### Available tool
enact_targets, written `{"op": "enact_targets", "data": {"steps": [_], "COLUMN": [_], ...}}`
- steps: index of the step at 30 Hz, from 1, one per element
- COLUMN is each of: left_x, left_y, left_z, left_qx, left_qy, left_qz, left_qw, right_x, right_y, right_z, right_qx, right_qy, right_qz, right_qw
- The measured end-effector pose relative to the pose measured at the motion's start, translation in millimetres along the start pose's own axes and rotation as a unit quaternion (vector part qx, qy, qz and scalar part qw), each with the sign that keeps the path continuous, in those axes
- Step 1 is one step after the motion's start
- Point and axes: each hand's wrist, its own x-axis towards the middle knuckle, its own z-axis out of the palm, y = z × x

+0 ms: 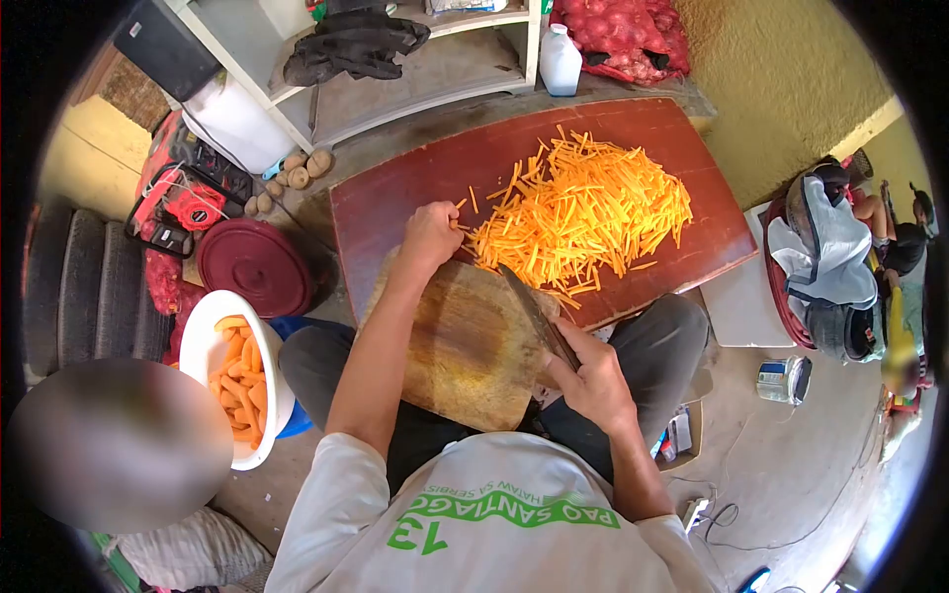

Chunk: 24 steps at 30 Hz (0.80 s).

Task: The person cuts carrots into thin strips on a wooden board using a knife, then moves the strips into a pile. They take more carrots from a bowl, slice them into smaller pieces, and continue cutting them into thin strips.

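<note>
My right hand (596, 382) grips a knife (534, 314) by its handle, the blade lying along the right edge of a worn wooden cutting board (450, 341). The board rests over my lap, against the near edge of the red table, with its surface bare and stained. Beyond its upper left corner, my left hand (432, 235) is closed over the table; bits of orange show at its fingertips, but what it holds is hidden. A large heap of thin orange vegetable strips (593, 203) lies just right of that hand, a few strips scattered around it.
A white basin (273, 361) with peeled orange chunks stands at my left, near a maroon lidded bucket (254, 265). The red table (395, 193) spans the front. Behind it are a white shelf (425, 109), a jug (560, 64) and a red net sack (628, 35).
</note>
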Motion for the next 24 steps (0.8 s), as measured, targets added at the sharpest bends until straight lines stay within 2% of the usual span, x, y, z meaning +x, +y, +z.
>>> {"op": "enact_targets", "data": {"steps": [5,8,11,14,17,20,24], "left_x": [-1.9,7.9,12.3,9.0,2.5,-4.2,-3.5], "left_y": [-9.6,-18.4,-5.1,-2.0,-2.7,-3.4,-17.2], "left_z": [-4.3,-14.8,-24.2,-26.9,-31.3,-31.3,-31.9], "left_qx": [0.086,0.003,-0.008,-0.003,-0.004,0.003,-0.053], "left_qy": [0.054,-0.062,-0.097,-0.088,-0.077,-0.048,-0.047], "left_qz": [0.142,0.08,0.036,0.03,0.026,0.045,0.052], "left_qw": [0.985,0.995,0.995,0.996,0.997,0.998,0.996], "right_x": [5.3,15.8,29.8,51.1,88.0,118.6,137.1], "right_y": [-20.0,-19.9,-4.8,6.6,-0.4,12.8,12.9], "right_z": [-11.4,-13.7,-4.5,-1.0,-8.4,-3.0,12.0], "right_qx": [0.019,0.033,0.015,0.113,0.294,0.303,0.293], "right_qy": [0.0,0.004,0.016,-0.065,-0.106,-0.133,-0.139], "right_qz": [-0.015,-0.068,-0.136,0.082,0.145,0.203,0.179], "right_qw": [1.0,0.997,0.99,0.988,0.939,0.921,0.929]}}
